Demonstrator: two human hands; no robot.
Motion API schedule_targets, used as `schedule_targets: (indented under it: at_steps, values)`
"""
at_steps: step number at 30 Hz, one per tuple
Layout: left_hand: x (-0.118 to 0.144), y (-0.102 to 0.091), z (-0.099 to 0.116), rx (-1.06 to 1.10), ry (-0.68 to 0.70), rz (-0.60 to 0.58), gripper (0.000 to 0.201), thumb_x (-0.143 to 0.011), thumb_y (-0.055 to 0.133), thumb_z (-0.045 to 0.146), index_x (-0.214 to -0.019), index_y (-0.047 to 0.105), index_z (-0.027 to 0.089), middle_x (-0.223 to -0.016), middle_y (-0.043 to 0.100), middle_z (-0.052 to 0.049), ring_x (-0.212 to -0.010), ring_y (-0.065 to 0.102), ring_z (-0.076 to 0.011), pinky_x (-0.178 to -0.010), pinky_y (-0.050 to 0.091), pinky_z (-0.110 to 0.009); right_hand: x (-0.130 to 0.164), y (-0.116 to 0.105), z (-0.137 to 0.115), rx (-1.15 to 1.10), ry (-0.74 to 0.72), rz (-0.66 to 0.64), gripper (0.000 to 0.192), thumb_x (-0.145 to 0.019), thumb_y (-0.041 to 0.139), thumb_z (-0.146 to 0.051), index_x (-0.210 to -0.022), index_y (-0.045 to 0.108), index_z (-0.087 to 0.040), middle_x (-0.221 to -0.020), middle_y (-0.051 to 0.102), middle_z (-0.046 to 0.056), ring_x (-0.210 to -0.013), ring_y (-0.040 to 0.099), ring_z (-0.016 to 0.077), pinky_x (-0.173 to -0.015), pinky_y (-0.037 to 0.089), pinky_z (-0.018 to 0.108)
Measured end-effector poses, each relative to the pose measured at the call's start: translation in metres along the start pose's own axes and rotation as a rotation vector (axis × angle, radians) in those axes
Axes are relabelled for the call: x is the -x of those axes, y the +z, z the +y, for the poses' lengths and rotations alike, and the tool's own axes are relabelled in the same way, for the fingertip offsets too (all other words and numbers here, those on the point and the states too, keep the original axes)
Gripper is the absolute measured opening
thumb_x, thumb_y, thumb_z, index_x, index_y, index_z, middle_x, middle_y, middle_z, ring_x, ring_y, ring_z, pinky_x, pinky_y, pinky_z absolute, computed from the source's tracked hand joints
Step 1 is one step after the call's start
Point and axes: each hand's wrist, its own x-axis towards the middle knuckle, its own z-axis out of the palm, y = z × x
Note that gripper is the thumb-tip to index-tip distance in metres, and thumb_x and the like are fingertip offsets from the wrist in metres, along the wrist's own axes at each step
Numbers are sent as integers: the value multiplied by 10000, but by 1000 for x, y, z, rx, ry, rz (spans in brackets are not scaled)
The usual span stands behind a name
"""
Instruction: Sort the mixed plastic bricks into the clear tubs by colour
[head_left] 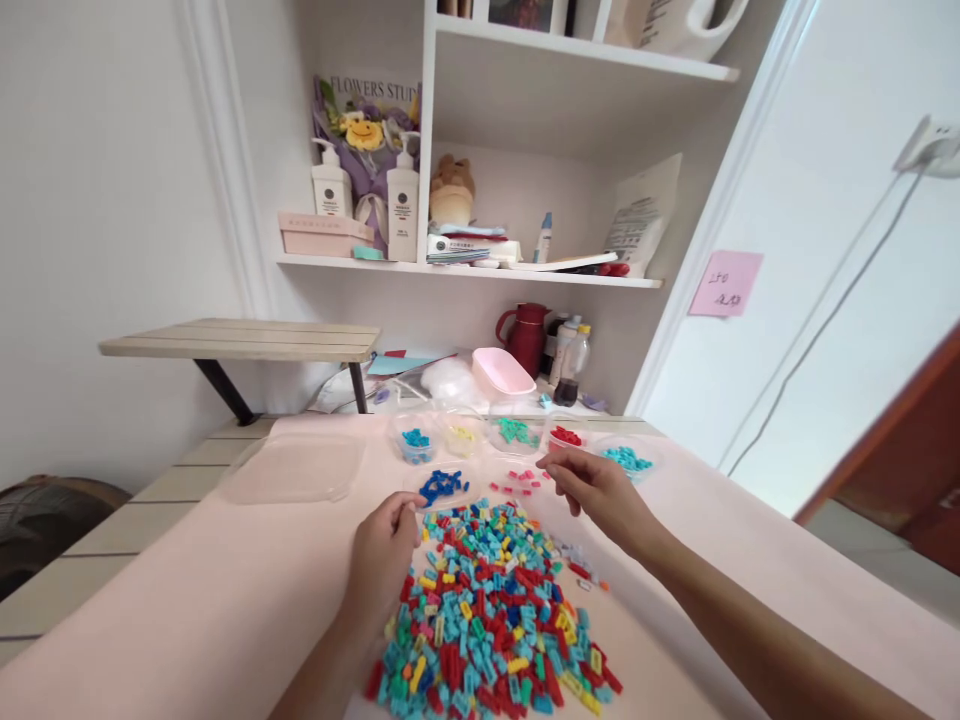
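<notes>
A heap of small coloured plastic bricks lies between my forearms. My left hand is at the heap's upper left edge, fingers curled and thumb against the index finger; what they hold, if anything, is hidden. Just beyond it stands a clear tub with dark blue bricks. My right hand hovers by the right side of a clear tub with scattered pink bricks. Its fingers are bent, with a gap between index finger and thumb; no brick shows clearly in them.
Behind are clear tubs with blue bricks, yellow bricks, green bricks, red bricks and turquoise bricks. A clear lid lies left. A pink basket, dark red jug and bottles stand under the shelf.
</notes>
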Motion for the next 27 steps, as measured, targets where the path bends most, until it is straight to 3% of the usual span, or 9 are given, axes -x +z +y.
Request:
schedule_targets:
  at_steps: [5, 10, 14, 19, 27]
  values:
    - [-3, -5, 4, 86, -87, 104, 376, -754, 492, 372, -1034, 637, 168, -554, 484, 51, -405, 350, -85, -401, 278, -207, 22, -10, 22, 61, 5, -17, 298, -865, 482, -415, -942, 665, -192, -696, 598, 15, -500, 536, 119, -506, 448, 258]
    - [-8, -8, 10, 99, -122, 197, 375, -722, 538, 390, -1009, 641, 172, -534, 452, 61, -444, 359, -91, -413, 292, -199, 31, -27, 12, 139, -74, -1, 226, -868, 492, -342, -937, 680, -237, -845, 652, 39, -561, 564, 128, -539, 455, 265]
    - [-8, -8, 12, 94, -139, 198, 406, -696, 564, 422, -997, 650, 164, -544, 458, 59, -446, 355, -85, -410, 290, -198, 33, -32, 2, 215, -176, -35, 204, -873, 495, -284, -916, 690, -244, -891, 651, 52, -673, 583, 146, -594, 459, 265]
    - [-6, -8, 14, 129, -141, 193, 463, -657, 611, 486, -990, 651, 167, -539, 454, 70, -425, 344, -73, -380, 264, -194, 37, -24, 4, 355, -286, -180, 236, -837, 499, -128, -914, 691, -242, -931, 640, 33, -781, 592, 145, -686, 436, 254]
    - [-4, -6, 18, 140, -124, 138, 441, -644, 623, 471, -965, 640, 169, -535, 461, 80, -416, 363, -72, -376, 258, -193, 38, -30, 6, 405, -264, -270, 171, -760, 593, -123, -840, 701, -228, -900, 611, 22, -756, 578, 132, -674, 415, 232]
